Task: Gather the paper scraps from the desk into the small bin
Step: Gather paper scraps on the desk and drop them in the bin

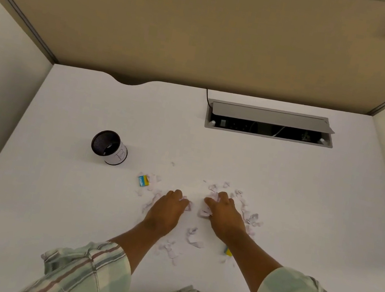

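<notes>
Paper scraps (192, 237) are scattered on the worktop (50, 198) around both hands. Left hand (167, 209) and right hand (224, 215) are pressed flat on scraps, each grip loosely curled, nothing lifted. Small bin (109, 147) is seen apart, far-left; a blue-yellow scrap (143, 180) lies between.

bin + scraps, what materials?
Small bin: looks like black perforated metal mesh, matte, judging by the fine dot texture inside; a white paper-like label wraps its side. Paper scraps: thin white paper, torn and curled, faint markings. Desk: smooth white laminate, probably.
</notes>
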